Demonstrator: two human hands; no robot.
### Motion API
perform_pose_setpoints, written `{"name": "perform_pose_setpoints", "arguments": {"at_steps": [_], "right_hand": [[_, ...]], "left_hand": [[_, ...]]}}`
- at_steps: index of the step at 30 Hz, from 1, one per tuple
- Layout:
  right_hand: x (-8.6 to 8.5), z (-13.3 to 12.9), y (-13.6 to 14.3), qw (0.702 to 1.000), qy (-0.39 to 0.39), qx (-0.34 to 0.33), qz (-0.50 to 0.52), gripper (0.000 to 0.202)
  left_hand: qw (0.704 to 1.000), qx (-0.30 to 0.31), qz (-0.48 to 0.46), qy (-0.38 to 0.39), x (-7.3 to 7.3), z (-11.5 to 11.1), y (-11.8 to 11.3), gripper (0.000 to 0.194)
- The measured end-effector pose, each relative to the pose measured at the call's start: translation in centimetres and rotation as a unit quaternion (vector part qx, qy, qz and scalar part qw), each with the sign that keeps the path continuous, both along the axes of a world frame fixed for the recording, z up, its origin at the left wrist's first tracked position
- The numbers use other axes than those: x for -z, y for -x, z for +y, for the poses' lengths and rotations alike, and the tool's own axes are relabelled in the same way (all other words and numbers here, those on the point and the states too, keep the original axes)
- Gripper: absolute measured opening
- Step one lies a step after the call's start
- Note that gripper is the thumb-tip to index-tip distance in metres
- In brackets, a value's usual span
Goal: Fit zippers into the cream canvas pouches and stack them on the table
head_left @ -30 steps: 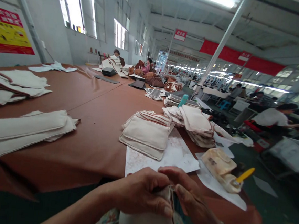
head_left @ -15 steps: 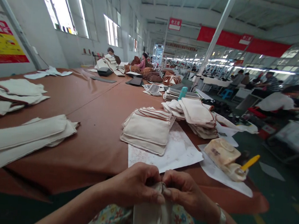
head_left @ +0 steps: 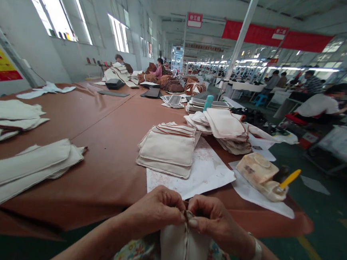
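At the near table edge, both hands pinch the top end of a cream fabric piece [head_left: 172,248] with a dark seam down its middle. My left hand [head_left: 158,209] grips the left side of that seam between thumb and fingers. Close beside it, my right hand [head_left: 214,217] grips the right side the same way, with a light bracelet on the wrist. The piece hangs down over a floral garment [head_left: 133,256]. Just beyond my hands, a stack of cream fabric pieces [head_left: 167,147] with brown edges lies partly on a stained white sheet [head_left: 207,176].
A cut-open plastic jug [head_left: 257,170] with a yellow-handled tool [head_left: 289,179] stands at the right. Behind it is another cream stack [head_left: 225,124] near a teal bottle [head_left: 208,102]. Long cream pieces [head_left: 29,166] lie left on the brown-covered table [head_left: 107,133]. People sit farther off.
The left thumb has drawn back from across the seam, showing more of the dark line. The fabric's lower part has swung slightly right and spread wider. The view has turned a little.
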State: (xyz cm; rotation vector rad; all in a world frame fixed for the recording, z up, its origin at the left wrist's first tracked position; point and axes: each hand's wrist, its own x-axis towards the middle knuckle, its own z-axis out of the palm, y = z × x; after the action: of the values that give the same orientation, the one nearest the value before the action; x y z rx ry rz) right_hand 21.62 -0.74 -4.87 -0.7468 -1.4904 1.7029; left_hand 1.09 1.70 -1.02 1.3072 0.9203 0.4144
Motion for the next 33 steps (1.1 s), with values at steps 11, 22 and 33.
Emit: {"name": "perform_pose_setpoints", "arguments": {"at_steps": [11,22,33], "right_hand": [[-1.3,-0.3,0.4,0.995,-0.021,0.052,-0.083,0.022],[-2.1,-1.1,0.3,0.981,-0.016,0.118,-0.152,0.017],[-2.0,-1.4,0.4,0.975,-0.022,0.15,-0.161,0.016]], "left_hand": [[0.994,0.007,0.067,-0.087,0.1,-0.2,-0.7,0.01],[0.969,0.064,0.138,-0.196,-0.9,-0.5,-0.9,0.027],[0.992,0.048,0.06,-0.099,-0.4,-0.4,-0.8,0.023]]}}
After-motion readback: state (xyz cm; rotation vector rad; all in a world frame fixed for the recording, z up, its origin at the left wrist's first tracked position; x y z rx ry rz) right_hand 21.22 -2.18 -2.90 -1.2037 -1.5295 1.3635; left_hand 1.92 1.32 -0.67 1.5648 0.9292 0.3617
